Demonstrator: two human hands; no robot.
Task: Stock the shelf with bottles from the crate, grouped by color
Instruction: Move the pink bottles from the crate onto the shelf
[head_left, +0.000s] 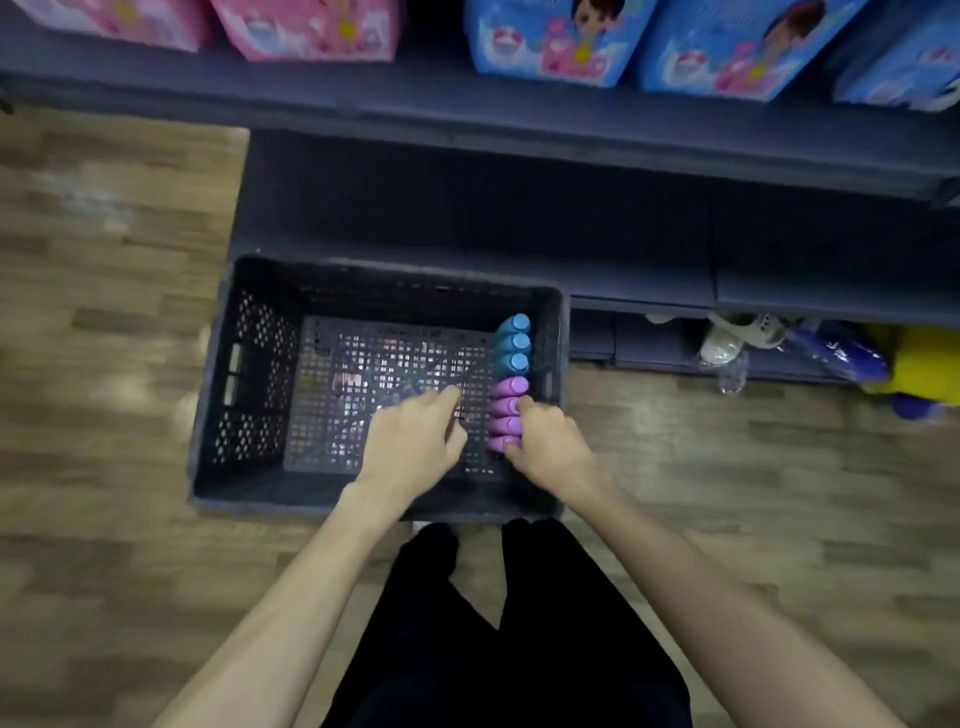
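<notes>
A dark perforated crate (244, 374) stands on the floor in front of the shelf (467, 208). Along its right wall stands a row of bottles: three blue bottles (513, 343) at the far end and several purple bottles (508, 387) nearer me. My right hand (550, 447) reaches into the crate with its fingers curled round the nearest purple bottles. My left hand (415, 441) hovers over the crate floor just left of the row, fingers relaxed and holding nothing.
Pink packs (306, 26) and blue packs (550, 41) fill the upper shelf. The dark lower shelf behind the crate looks bare. Toys and a yellow item (919, 364) lie on the floor-level shelf at right. Wood-pattern floor surrounds the crate.
</notes>
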